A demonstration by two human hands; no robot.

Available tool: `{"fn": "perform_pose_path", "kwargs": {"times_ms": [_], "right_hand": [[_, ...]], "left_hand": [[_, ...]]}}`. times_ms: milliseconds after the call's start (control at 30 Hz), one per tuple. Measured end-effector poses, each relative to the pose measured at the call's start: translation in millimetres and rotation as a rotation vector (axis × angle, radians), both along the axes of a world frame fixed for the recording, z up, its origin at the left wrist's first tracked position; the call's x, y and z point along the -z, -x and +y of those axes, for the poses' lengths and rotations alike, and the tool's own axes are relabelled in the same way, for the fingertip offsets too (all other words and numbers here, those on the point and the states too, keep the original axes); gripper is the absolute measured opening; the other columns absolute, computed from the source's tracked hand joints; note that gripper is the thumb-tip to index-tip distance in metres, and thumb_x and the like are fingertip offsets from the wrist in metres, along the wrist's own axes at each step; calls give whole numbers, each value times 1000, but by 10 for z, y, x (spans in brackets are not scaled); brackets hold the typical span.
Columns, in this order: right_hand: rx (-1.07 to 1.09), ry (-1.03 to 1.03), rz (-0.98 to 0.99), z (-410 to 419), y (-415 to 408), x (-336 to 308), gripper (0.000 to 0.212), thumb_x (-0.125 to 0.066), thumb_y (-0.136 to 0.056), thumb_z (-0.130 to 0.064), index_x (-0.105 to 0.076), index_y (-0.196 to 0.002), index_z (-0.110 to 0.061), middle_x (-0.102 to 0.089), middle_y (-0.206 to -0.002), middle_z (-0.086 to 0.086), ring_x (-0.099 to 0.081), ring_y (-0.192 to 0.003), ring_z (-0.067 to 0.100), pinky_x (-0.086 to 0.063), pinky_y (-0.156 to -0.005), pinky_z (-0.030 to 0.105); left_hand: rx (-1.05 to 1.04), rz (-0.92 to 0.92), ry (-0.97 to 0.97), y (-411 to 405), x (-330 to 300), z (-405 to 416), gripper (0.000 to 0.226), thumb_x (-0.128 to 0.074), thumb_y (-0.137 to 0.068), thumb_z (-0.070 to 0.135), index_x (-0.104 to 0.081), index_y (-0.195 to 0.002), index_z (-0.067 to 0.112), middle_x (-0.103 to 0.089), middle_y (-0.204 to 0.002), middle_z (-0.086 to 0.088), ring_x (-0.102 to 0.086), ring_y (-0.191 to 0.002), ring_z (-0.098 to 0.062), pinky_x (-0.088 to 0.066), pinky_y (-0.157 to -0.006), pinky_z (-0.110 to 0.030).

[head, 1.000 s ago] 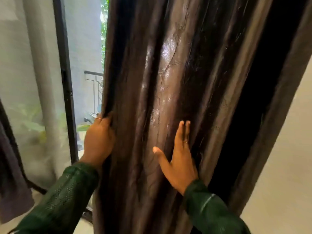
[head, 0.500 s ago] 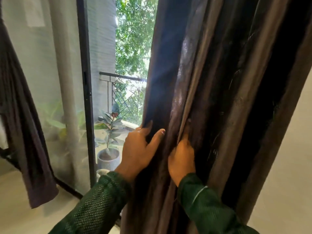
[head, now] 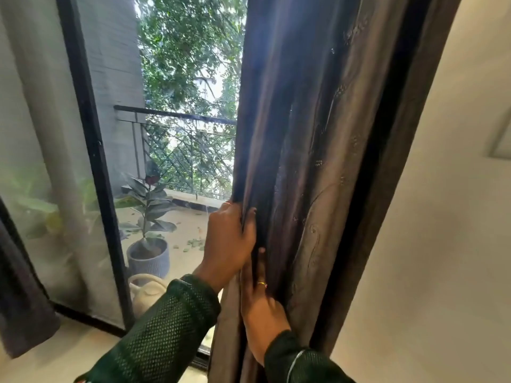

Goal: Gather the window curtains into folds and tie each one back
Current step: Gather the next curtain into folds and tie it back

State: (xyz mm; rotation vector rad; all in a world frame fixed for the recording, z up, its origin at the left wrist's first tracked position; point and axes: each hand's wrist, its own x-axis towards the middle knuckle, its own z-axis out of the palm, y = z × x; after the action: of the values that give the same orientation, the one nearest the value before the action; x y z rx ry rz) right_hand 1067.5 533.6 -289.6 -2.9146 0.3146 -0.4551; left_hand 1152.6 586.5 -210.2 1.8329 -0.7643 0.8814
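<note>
Dark brown curtain (head: 318,161) hangs bunched at right of the window, beside the wall (head: 442,244). Left hand (head: 229,241) clamped on its left edge folds. Right hand (head: 262,308) just below, fingers tucked into a fold, grip unclear. Potted plant (head: 148,217) outside on balcony.

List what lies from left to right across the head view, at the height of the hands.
Sheer curtain → black door frame → potted plant → left hand → dark curtain → wall.
</note>
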Motion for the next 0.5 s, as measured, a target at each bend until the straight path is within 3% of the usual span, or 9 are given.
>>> {"fn": "perform_pose_path", "kwargs": {"times_ms": [33, 100, 167, 200, 267, 333, 400, 500], "right_hand": [[-81, -8, 110, -1, 27, 80, 86, -29, -90, 2, 47, -126, -19, 33, -145, 24, -62, -103, 29, -52, -83, 40], [-147, 38, 150, -35, 113, 162, 100, -39, -92, -5, 57, -115, -23, 46, -140, 14, -59, -109, 29, -52, -88, 40], [-170, 211, -219, -98, 168, 130, 105, -55, -85, -21, 35, -139, -15, 23, -153, 18, -47, -127, 32, -47, -98, 38], [-201, 268, -408, -113, 203, 63, 98, -54, -84, -25, 20, -146, -11, 13, -155, 21, -31, -138, 35, -36, -108, 40], [-169, 384, -699, -146, 259, -153, 84, -48, -89, -27, 9, -148, -9, 14, -155, 20, 3, -144, 36, -10, -117, 46], [-22, 368, -850, -242, 295, -466, 93, -53, -86, -30, 14, -148, -11, 20, -154, 15, 12, -144, 32, -2, -118, 46], [46, 109, -867, -281, 322, -715, 97, -55, -83, -32, 17, -147, -19, 13, -157, 9, 3, -145, 27, -8, -118, 42], [3, -400, -692, -304, 334, -817, 96, -61, -88, -31, 18, -140, -45, -25, -153, 5, -36, -135, 20, -29, -109, 26]], "left_hand": [[-16, -30, -7, -36, 5, 14, 20, -67, -76, -5, -57, -60, -5, -55, -53, -19, -41, -46, -16, -20, -48, -17], [-51, -69, -32, -141, -6, 66, 25, -67, -72, -11, -51, -54, -4, -51, -49, -19, -44, -40, -21, -14, -50, -19], [-101, -106, -78, -288, -12, 160, 22, -63, -71, -8, -50, -54, -3, -51, -48, -21, -50, -37, -31, -17, -47, -22], [-126, -114, -93, -353, -12, 215, 20, -61, -71, -4, -50, -54, -3, -51, -49, -22, -51, -38, -33, -23, -43, -23], [-145, -98, -92, -451, -11, 311, 20, -58, -74, -1, -50, -55, -4, -52, -50, -24, -52, -41, -36, -37, -44, -27], [-152, -86, -83, -484, -16, 376, 22, -60, -76, -4, -52, -56, -6, -53, -52, -25, -53, -43, -38, -35, -47, -30], [-164, -106, -75, -467, -17, 404, 22, -63, -75, -10, -53, -56, -8, -54, -51, -24, -53, -42, -37, -30, -51, -27], [-157, -139, -79, -410, 1, 388, 20, -60, -73, -5, -52, -54, -6, -53, -49, -23, -52, -39, -34, -33, -47, -26]]}}
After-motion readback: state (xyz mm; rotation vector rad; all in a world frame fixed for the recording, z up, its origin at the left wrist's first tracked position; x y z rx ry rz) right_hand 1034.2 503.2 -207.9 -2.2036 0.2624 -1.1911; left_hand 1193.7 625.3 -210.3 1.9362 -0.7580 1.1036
